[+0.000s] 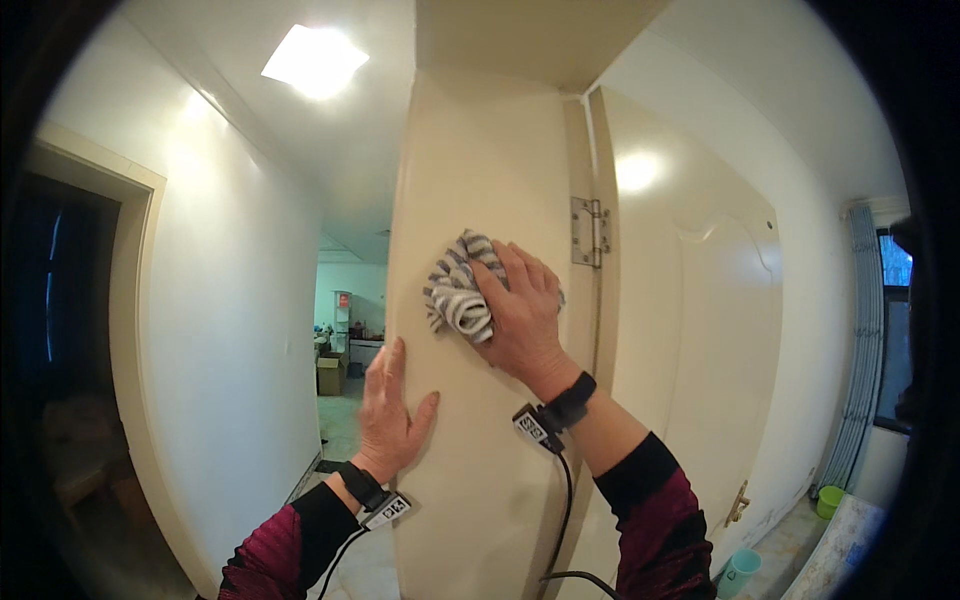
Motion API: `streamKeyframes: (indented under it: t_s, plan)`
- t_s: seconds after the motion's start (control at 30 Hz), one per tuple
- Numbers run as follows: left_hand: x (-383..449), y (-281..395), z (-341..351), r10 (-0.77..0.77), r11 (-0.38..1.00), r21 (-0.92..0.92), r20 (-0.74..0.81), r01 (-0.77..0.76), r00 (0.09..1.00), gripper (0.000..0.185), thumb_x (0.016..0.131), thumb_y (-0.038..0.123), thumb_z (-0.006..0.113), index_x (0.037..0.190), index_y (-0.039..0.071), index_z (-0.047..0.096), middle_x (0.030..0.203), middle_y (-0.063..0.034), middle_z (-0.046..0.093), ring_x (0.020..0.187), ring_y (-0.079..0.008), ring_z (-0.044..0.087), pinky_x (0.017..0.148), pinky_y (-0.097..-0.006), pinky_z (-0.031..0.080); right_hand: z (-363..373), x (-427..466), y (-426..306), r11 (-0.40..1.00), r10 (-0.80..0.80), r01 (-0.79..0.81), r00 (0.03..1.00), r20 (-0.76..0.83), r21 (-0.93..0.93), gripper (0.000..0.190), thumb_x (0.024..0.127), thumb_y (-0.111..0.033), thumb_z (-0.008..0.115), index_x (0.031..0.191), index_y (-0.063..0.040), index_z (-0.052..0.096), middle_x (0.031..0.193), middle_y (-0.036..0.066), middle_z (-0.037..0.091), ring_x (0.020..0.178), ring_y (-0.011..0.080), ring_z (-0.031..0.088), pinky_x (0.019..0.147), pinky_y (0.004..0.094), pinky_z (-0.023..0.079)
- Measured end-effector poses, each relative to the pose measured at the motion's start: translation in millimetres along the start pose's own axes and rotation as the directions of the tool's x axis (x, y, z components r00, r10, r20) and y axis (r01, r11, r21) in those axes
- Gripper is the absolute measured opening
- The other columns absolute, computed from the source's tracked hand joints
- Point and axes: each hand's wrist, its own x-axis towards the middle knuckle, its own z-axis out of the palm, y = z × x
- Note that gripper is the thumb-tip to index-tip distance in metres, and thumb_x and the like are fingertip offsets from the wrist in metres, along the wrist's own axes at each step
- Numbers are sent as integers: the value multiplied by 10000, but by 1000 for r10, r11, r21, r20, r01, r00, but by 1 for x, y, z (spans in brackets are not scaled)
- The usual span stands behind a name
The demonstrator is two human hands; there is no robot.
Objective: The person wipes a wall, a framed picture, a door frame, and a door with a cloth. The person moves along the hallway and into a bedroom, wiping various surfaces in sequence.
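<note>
My right hand [521, 319] presses a bunched, striped grey-and-white cloth [461, 292] against the broad cream door frame [480, 465], left of a metal hinge [589, 232]. Lower down, my left hand [394, 420] rests on the frame's left edge with its fingers apart and nothing held. Both wrists wear black straps with small tagged devices and cables. The palm of my right hand and part of the cloth beneath it are hidden.
A cream door [690, 300] with a brass-coloured handle [739, 502] stands at the right. Beyond it are a pale blue bin [739, 574], a green tub [829, 501] and a blue curtain [851, 360]. Down the hallway at left is a cardboard box [330, 373].
</note>
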Motion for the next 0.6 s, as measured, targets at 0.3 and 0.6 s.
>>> streamKeyframes:
  t_s: [0.3,0.6]
  plan:
    - [-10,-4,8,-40,960,-277,4,39,999,966,935,172,788,1712,-23,248,1660,-291,365,1537,-438,384,1278,-496,333,61,143,16,983,25,-18,999,34,-181,672,749,-431,909,1338,-170,717,1412,172,635,1331,386,579,1062,562,470]
    - [-38,-7,0,-30,896,-444,-18,19,999,842,925,105,778,1665,-32,398,1717,-383,281,1591,-510,341,1286,-519,328,95,287,58,901,260,-240,966,8,-361,807,830,-729,753,1445,-209,706,1438,216,674,1363,477,600,1125,623,487]
